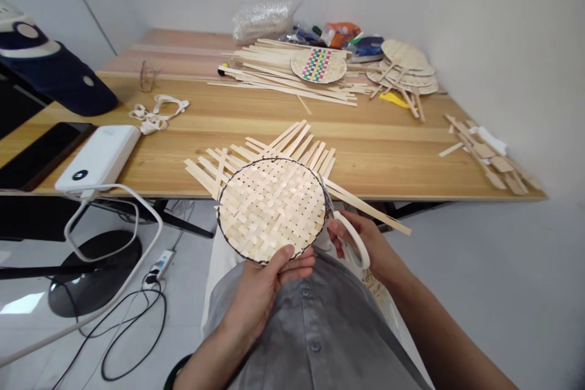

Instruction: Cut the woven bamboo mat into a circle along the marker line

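My left hand (278,277) grips the near edge of a round woven bamboo fan (274,207), thumb on top and fingers beneath. A dark line rings the weave, and untrimmed bamboo strips (292,141) stick out beyond it on the far side. One long strip (370,210) points to the right. In my right hand (361,237) is a pair of white-handled scissors (351,234), their blades against the right rim of the fan. How far the blades are apart I cannot make out.
Loose bamboo strips (274,76) and a fan with coloured checks (319,66) lie at the back of the wooden table (388,158). Finished-looking fans (406,67) are stacked at back right, wooden handles (493,158) at far right. A white power bank (100,158) and phone (43,155) lie left.
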The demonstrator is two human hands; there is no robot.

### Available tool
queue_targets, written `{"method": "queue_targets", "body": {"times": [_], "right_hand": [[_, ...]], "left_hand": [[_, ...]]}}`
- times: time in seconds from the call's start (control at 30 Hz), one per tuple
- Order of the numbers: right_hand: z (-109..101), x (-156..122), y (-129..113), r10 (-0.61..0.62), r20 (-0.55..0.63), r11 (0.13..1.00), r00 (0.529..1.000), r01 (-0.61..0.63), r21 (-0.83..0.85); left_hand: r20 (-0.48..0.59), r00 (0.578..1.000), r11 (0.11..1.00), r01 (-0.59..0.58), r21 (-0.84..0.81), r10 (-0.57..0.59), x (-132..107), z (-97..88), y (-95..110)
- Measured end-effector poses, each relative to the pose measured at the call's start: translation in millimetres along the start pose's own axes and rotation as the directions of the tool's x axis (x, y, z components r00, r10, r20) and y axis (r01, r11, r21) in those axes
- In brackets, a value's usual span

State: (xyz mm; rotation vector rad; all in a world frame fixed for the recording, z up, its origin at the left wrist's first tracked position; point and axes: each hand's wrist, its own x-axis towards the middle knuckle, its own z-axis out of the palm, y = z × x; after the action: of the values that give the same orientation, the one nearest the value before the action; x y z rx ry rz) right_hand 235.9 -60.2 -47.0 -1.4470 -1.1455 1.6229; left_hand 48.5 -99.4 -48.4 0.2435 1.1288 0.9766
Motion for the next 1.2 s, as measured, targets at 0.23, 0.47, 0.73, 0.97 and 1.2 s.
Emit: {"method": "queue_targets", "body": {"times": [0.23, 0.47, 0.73, 0.97, 1.2], "right_hand": [[0, 1, 6, 0.018, 0.031, 0.999, 0.999, -0.019, 0.042], [-4, 0, 7, 0.058, 0.048, 0.998, 0.997, -0.06, 0.031], [1, -3, 0, 0.068, -0.035, 0.996, 0.997, -0.07, -0.053], [3, -3, 8, 0.087, -0.018, 0.996, 0.996, -0.087, -0.011], [4, -6, 13, 0.009, -0.08, 0.998, 0.997, -0.014, -0.06]], "left_hand": [[0.019, 1.0, 0.998, -0.007, 0.059, 0.005, -5, -0.1, 1], [0.006, 1.0, 0.998, 0.001, 0.064, -0.001, -6, -0.1, 0], [-0.02, 1.0, 0.998, 0.007, 0.061, -0.006, -9, 0.2, 2], [-0.038, 0.999, 1.0, -0.018, -0.009, 0.018, -6, 1.0, 1], [-0.069, 0.997, 0.997, 0.023, 0.069, -0.018, -8, 3.6, -1]]}}
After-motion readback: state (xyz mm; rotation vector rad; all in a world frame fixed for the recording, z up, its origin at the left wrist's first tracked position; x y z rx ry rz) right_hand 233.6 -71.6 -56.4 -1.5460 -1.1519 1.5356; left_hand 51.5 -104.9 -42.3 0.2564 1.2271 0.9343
